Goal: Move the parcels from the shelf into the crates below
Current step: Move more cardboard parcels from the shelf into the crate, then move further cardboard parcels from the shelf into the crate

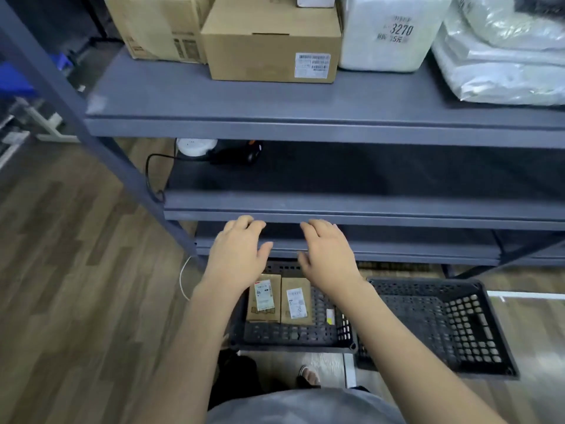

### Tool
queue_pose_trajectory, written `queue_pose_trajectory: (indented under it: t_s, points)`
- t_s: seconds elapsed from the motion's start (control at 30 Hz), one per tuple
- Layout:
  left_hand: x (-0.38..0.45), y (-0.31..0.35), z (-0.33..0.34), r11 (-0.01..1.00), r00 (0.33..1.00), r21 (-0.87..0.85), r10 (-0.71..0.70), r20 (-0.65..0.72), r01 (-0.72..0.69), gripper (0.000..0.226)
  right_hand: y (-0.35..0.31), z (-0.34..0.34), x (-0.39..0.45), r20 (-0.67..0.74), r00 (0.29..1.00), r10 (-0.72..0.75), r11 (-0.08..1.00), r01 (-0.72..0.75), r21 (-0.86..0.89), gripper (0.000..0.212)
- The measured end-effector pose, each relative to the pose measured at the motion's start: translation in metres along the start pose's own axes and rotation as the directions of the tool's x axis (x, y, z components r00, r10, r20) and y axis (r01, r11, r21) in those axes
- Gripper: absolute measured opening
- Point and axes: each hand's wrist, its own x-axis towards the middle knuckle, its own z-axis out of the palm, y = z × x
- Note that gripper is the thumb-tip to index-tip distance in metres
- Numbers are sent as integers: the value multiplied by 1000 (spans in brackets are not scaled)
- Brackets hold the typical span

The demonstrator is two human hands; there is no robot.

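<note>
Below the grey metal shelf point(305, 99), both hands hover side by side over the left crate point(293, 335), palms down. The left hand point(237, 255) and the right hand point(328, 258) each have a wide, relaxed grip with fingers spread and holding nothing; their fingertips lie in front of the edge of a lower shelf board point(397, 214). Two flat brown parcels point(279, 299) with white labels lie next to each other on the bottom of the left crate, partly hidden by the wrists. Just beside it on the right stands a second black perforated crate point(443, 325). On the top shelf stand a labelled cardboard box point(272, 47), a taller cardboard box point(156, 26) to its left, a white wrapped parcel point(391, 35) marked 3270, and white plastic bags point(501, 65) at the right.
</note>
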Motion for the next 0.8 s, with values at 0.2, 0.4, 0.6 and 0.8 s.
queue_pose_trajectory:
  t_s: [0.2,0.4,0.6,0.8]
  points:
    - [50,-38,-47,989,989,48,141,-35,-139,46,-34,-18,53,-138,988,75,997,-78,-18,53]
    - [92,-73,-95,961,958,40,277,-67,-275,47,-70,-37,100,-338,934,112,992,-123,-10,53]
    - [112,-77,-137,936,926,-6,348,-146,-352,41,-85,-70,121,-520,850,86,994,-107,-9,41]
    - [146,-62,-177,914,885,79,406,-228,-399,45,-59,-121,150,-534,845,19,988,-96,-117,45]
